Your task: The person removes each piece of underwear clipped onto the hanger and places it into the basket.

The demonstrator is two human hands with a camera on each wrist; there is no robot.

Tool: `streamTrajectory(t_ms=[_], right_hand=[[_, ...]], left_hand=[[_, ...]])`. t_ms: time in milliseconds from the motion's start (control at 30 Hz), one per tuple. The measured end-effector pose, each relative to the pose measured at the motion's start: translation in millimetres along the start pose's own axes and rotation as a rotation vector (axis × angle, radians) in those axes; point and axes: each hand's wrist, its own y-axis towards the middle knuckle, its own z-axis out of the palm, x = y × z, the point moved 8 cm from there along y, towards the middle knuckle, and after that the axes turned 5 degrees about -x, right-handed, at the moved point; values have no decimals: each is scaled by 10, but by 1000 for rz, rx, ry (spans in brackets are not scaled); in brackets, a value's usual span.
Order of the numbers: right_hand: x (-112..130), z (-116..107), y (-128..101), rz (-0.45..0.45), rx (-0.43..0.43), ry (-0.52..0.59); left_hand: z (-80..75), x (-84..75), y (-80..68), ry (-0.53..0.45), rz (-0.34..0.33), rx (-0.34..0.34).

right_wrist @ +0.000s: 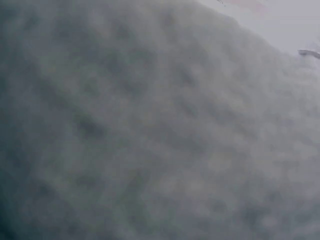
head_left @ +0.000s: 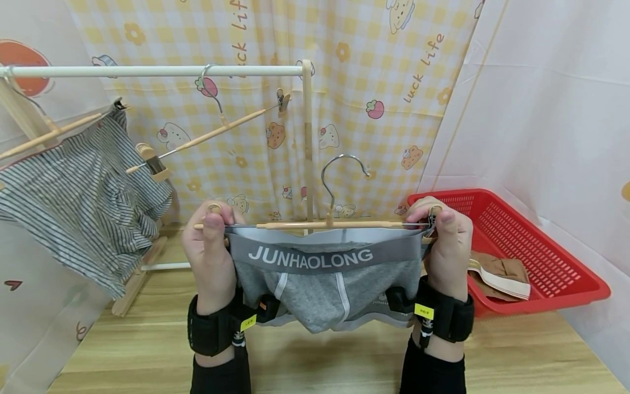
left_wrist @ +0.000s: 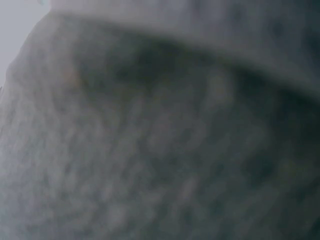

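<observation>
Grey briefs [head_left: 320, 284] stretched along wooden hanger [head_left: 315, 224], above table's near edge. Left hand [head_left: 211, 257] and right hand [head_left: 443, 251] pinch waistband ends at clips, fingers curled, keeping band taut and level. Red basket [head_left: 556, 257] at table's right edge.

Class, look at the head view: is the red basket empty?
No. The red basket holds a folded brown garment with a pale waistband.

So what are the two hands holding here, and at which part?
Both hold a wooden clip hanger carrying grey underwear: left hand pinches its left end clip, right hand its right end clip, at the waistband corners.
</observation>
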Motion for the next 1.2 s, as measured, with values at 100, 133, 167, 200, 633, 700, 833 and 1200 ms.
streamTrajectory(t_ms=[100, 133, 167, 200, 633, 700, 833, 1200], right_hand=[[2, 0, 2, 1, 0, -3], [3, 0, 3, 1, 0, -3], [4, 0, 4, 1, 0, -4], [5, 0, 5, 1, 0, -4], [0, -8, 0, -2, 7, 11], [-2, -8, -1, -1, 6, 11], [-1, -7, 2, -3, 7, 10], [6, 1, 13, -12, 14, 13]], left_hand=[[4, -2, 1, 0, 1, 2], [6, -3, 3, -1, 0, 3], [8, -6, 6, 2, 0, 4], [8, -7, 8, 5, 1, 3], [3, 1, -3, 6, 0, 0], [1, 4, -3, 2, 0, 1], [-2, 3, 4, 3, 2, -1], [1, -18, 19, 11, 8, 4]])
